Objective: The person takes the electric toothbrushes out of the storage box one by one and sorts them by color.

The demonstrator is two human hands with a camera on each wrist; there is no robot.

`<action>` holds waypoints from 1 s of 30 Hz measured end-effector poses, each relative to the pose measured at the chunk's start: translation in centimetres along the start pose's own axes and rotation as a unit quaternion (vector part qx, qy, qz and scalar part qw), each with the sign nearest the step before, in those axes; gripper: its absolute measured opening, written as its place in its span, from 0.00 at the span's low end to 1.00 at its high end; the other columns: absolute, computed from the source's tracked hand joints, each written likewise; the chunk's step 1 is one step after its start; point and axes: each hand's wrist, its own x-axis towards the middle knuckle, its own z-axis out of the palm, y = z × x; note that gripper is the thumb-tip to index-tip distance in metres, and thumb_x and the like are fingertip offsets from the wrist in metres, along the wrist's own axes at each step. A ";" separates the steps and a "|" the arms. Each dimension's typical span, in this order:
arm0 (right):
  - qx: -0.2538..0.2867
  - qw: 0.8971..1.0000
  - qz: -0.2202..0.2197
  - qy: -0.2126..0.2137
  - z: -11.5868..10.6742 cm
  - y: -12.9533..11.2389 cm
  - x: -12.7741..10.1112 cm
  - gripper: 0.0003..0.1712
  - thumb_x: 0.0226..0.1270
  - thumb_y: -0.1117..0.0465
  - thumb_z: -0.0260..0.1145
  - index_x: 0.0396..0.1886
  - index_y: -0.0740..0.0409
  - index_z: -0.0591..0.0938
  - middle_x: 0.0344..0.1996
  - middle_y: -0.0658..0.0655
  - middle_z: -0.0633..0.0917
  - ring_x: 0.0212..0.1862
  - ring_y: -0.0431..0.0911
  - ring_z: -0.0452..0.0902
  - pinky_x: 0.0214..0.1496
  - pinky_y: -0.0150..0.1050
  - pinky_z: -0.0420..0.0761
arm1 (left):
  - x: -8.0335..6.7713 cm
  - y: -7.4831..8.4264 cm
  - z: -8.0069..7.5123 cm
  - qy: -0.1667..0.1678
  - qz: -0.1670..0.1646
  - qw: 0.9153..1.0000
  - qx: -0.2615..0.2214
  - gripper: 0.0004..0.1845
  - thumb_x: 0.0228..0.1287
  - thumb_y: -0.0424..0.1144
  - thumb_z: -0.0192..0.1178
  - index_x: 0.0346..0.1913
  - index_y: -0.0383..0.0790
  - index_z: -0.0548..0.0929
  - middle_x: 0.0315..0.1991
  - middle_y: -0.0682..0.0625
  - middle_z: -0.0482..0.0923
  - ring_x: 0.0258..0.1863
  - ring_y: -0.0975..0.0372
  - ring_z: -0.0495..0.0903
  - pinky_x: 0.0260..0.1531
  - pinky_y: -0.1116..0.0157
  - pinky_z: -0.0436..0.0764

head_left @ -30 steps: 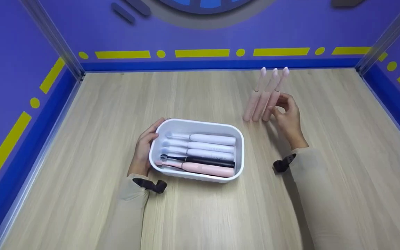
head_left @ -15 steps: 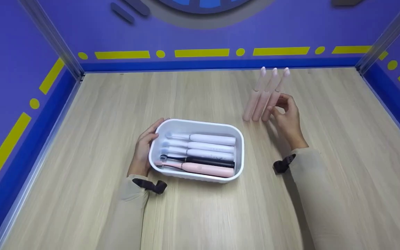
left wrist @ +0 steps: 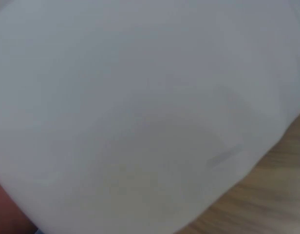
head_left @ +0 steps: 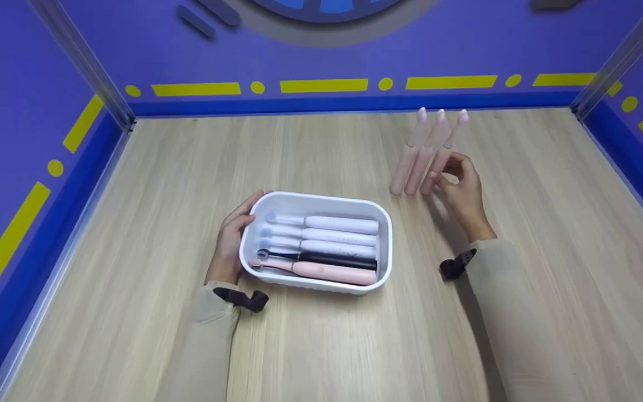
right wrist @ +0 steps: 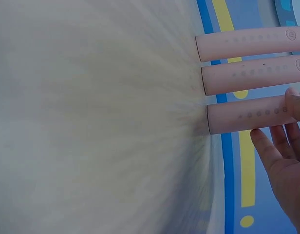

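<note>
Right grip [head_left: 462, 192] pinching the rightmost pink toothbrush [head_left: 440, 160] by its handle, I hold it standing on the worktop [head_left: 120, 268] beside two pink neighbours [head_left: 404, 167], likely for balance; my left grip [head_left: 228, 245] clasps the white bin [head_left: 327, 197] at one end, presumably to steady it.

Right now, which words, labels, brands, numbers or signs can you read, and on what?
No words, brands or numbers are readable.
Standing pink toothbrushes: rows of small marks, too blurred to read; two show a round sign, its symbol unclear.
Two white toothbrushes in the box: faint marks, too small.
</note>
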 end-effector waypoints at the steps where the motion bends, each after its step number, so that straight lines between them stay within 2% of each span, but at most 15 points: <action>1: -0.003 1.000 0.002 0.001 0.0 -0.1 -0.1 0.26 0.62 0.72 0.64 0.60 0.72 0.69 0.47 0.54 0.75 0.50 0.41 0.72 0.64 0.48 0.70 | 0.0 0.0 0.0 0.000 0.000 1.000 0.000 0.30 0.64 0.26 0.35 0.71 0.30 0.61 0.73 0.41 0.59 0.74 0.58 0.55 0.75 0.62 0.50; 7: 0.008 1.000 0.011 -0.001 -0.2 0.0 -0.2 0.28 0.61 0.70 0.66 0.61 0.71 0.69 0.47 0.52 0.76 0.51 0.39 0.73 0.55 0.29 0.75 | 0.1 0.0 0.0 0.004 0.001 1.000 0.005 0.29 0.65 0.27 0.35 0.70 0.31 0.62 0.73 0.42 0.60 0.74 0.59 0.55 0.75 0.62 0.51; 10: 0.019 1.000 0.013 -0.003 -0.3 0.1 -0.2 0.29 0.61 0.70 0.66 0.61 0.71 0.69 0.47 0.52 0.76 0.51 0.40 0.73 0.53 0.26 0.76 | 0.1 -0.1 0.0 0.005 -0.001 1.000 0.003 0.30 0.64 0.27 0.35 0.70 0.31 0.63 0.72 0.43 0.61 0.74 0.59 0.56 0.75 0.62 0.51; 14: 0.027 1.000 0.011 0.002 -0.4 0.9 0.1 0.30 0.61 0.69 0.67 0.63 0.70 0.69 0.47 0.51 0.76 0.51 0.42 0.73 0.53 0.26 0.76 | 0.1 -0.1 0.0 0.006 -0.002 1.000 -0.003 0.30 0.64 0.26 0.35 0.70 0.31 0.63 0.72 0.42 0.61 0.74 0.59 0.57 0.74 0.62 0.52; 20: 0.019 1.000 -0.003 0.012 -0.6 2.4 0.6 0.31 0.61 0.64 0.68 0.64 0.65 0.69 0.50 0.52 0.76 0.53 0.41 0.73 0.54 0.25 0.76 | 0.1 -0.1 0.0 0.009 -0.002 1.000 -0.004 0.30 0.63 0.26 0.36 0.70 0.31 0.62 0.72 0.42 0.61 0.74 0.59 0.57 0.74 0.62 0.52; 24: 0.010 1.000 -0.007 0.019 -0.7 2.5 0.5 0.32 0.62 0.61 0.67 0.65 0.63 0.69 0.52 0.53 0.76 0.53 0.41 0.74 0.55 0.26 0.77 | 0.1 -0.1 0.0 0.011 0.000 1.000 -0.003 0.30 0.63 0.26 0.36 0.70 0.30 0.62 0.72 0.41 0.61 0.74 0.59 0.57 0.74 0.63 0.52; 30: 0.022 0.999 -0.012 0.036 -0.8 2.1 0.4 0.32 0.61 0.63 0.68 0.65 0.63 0.70 0.51 0.53 0.77 0.53 0.43 0.75 0.55 0.26 0.77 | 0.1 -0.1 0.0 0.009 -0.003 1.000 -0.003 0.30 0.63 0.26 0.35 0.71 0.30 0.61 0.72 0.41 0.60 0.74 0.59 0.56 0.74 0.62 0.51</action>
